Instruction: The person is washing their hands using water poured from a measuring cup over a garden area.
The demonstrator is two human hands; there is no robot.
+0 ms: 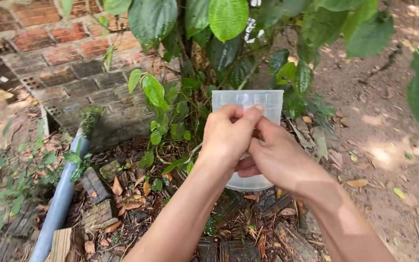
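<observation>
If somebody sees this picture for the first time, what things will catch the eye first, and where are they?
In the middle, the left hand and right hand meet in front of a clear plastic cup. Behind it, a climbing plant with large green leaves fills the top. On the left stand a brick wall and a grey pipe leaning over dry leaves.

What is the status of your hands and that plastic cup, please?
Left hand and right hand both gripping the clear plastic cup, fingers pinched together at its rim. Cup upright, held off the ground. Leafy vine close behind it.
</observation>
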